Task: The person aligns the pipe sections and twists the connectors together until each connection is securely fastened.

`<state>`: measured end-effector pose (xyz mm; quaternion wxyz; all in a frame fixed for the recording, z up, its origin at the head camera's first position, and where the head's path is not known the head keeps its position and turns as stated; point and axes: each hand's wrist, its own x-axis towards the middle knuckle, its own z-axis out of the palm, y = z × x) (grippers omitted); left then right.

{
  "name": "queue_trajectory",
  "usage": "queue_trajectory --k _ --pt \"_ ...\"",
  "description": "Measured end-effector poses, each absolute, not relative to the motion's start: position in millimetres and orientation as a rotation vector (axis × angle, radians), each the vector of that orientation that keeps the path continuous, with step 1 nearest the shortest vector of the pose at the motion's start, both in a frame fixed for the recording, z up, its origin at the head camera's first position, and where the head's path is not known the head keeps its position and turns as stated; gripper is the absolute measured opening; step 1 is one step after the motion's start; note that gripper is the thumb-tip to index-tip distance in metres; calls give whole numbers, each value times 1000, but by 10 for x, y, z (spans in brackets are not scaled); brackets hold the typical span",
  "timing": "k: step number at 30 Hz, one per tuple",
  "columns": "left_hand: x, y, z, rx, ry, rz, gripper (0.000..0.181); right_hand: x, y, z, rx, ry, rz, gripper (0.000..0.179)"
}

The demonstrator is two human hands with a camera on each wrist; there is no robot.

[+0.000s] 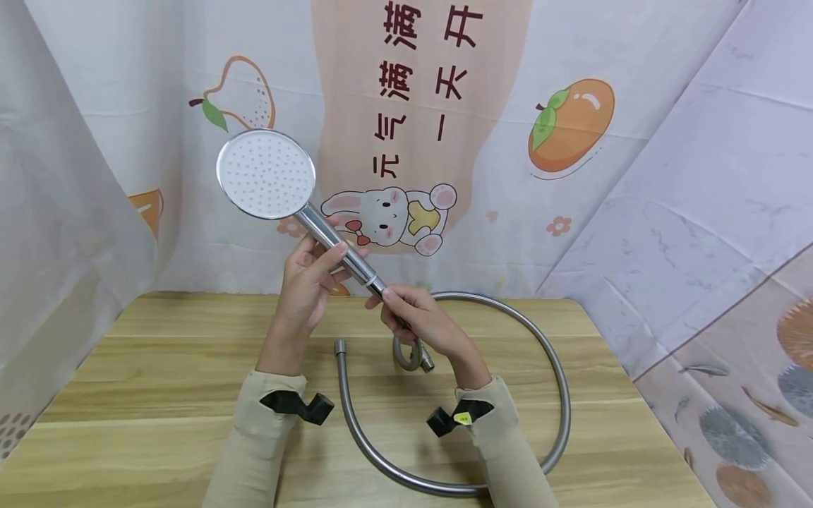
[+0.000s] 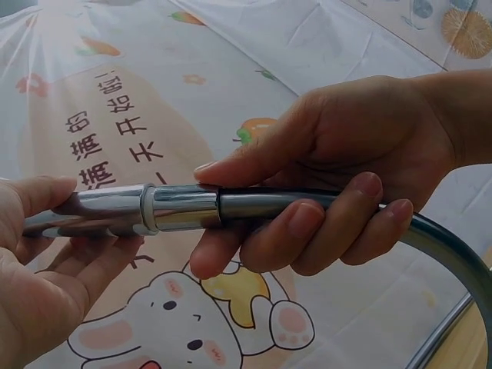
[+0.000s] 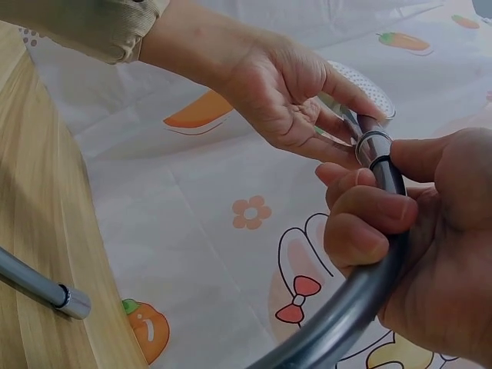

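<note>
A hand shower (image 1: pixel 265 173) with a round white face and chrome handle (image 1: pixel 327 236) is held up, tilted, above the table. My left hand (image 1: pixel 308 282) grips the handle, thumb along its front. The right hand (image 1: pixel 422 317) curls round the end of a grey metal shower hose (image 2: pixel 284 206). In the left wrist view, the hose's chrome nut (image 2: pixel 187 206) meets the handle's lower end in line, with a white ring (image 2: pixel 149 209) at the joint. Right fingertips lie just behind that nut.
The hose's other end (image 1: pixel 340 346) lies on the wooden table (image 1: pixel 159 395), its length curving widely round to the right. Below the right hand are a small grey loop (image 1: pixel 406 353) and a metal fitting (image 1: pixel 428 363). A printed curtain (image 1: pixel 495 212) hangs behind the table.
</note>
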<state>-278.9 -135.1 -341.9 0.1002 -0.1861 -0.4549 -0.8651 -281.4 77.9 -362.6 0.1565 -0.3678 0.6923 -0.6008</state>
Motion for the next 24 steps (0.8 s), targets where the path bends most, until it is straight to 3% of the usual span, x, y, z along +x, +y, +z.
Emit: queue_trajectory --k 10,15,24 --pt "-2760 -1366 -3389 -530 -1354 -2506 39 -2807 765 -3620 -1091 1993 -1724 30" --pt "-2749 -1396 -3367 -496 -1315 -2512 40 -2797 742 -3613 -1085 2010 -1795 43" --pt "-2757 -1435 -3360 -457 -1294 -2506 37 -2773 668 -3633 -1141 2058 -1922 36"
